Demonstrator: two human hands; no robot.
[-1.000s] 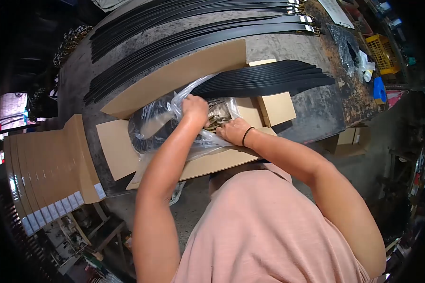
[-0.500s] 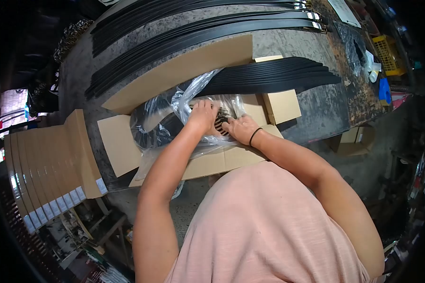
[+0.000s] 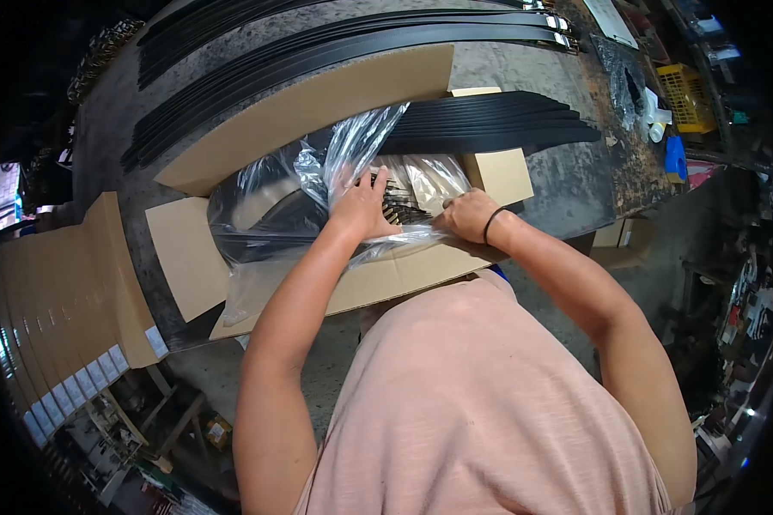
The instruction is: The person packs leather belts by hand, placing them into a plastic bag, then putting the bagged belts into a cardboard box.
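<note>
An open cardboard box [image 3: 395,279] lies in front of me, with a clear plastic bag [image 3: 361,142] inside it. Black belts [image 3: 288,210] are in the bag, their metal buckles [image 3: 401,206] bunched between my hands. My left hand [image 3: 362,206] rests against the buckle ends and the plastic, fingers stretched and thumb apart. To the right of the buckles, my right hand [image 3: 472,215] has curled fingers closed on the bag's edge. Beyond the bag, a layered stack of black straps [image 3: 498,120] lies across the box's right end.
More black belts with buckles [image 3: 335,51] lie along the back of the table [image 3: 575,193]. Several folded cardboard boxes [image 3: 60,283] stand at the left. At the right are a yellow basket [image 3: 685,99], a blue object [image 3: 676,159] and crumpled plastic [image 3: 618,77].
My right hand has moved right, from the buckles to the bag's edge, and its fingers have curled in. The plastic there is pulled rightward. My left hand stays by the buckles. The view has shifted slightly.
</note>
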